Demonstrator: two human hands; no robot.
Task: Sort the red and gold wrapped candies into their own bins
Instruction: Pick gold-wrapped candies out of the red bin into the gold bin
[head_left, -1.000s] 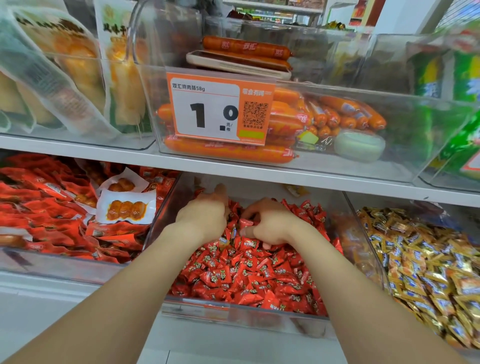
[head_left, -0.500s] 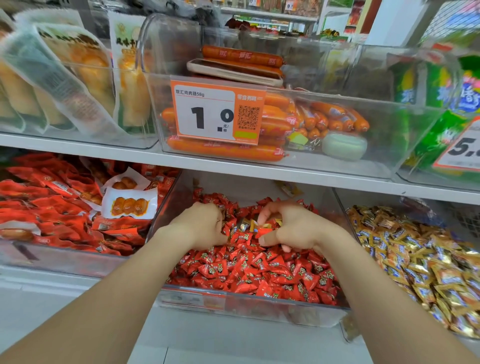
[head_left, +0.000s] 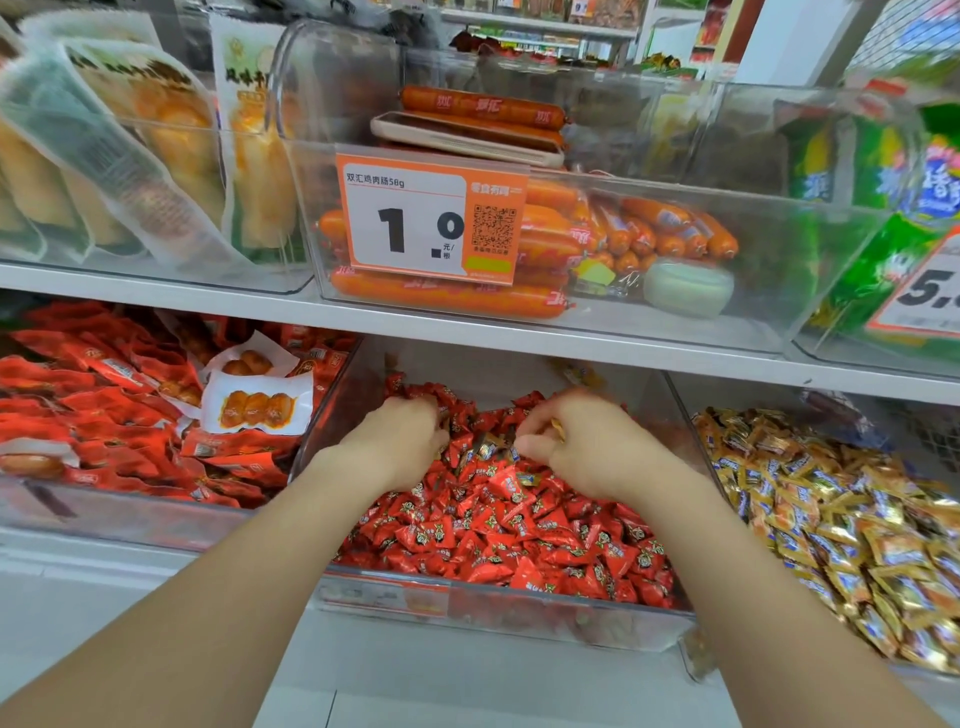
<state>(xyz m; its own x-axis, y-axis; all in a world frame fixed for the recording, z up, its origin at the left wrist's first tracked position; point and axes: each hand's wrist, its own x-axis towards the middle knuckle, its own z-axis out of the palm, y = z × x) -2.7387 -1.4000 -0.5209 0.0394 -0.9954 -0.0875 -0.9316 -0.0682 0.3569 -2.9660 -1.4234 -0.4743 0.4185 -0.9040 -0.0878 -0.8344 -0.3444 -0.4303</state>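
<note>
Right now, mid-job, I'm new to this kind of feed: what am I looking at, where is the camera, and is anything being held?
There is no machine here. Those are a person's two bare arms, and the single picture comes from a wide-angle camera worn on the head, looking forward and down at a shop shelf. Both hands are in the clear plastic bin of small red-wrapped candies, where a few gold-wrapped strays lie mixed in between the hands. The left hand has its fingers curled into the pile; whether it holds anything is hidden. The right hand seems to pinch one gold-wrapped candy at its fingertips. The clear bin of gold-wrapped candies stands just to the right. On the shelf above are orange sausages behind an orange-and-white price tag.
</note>
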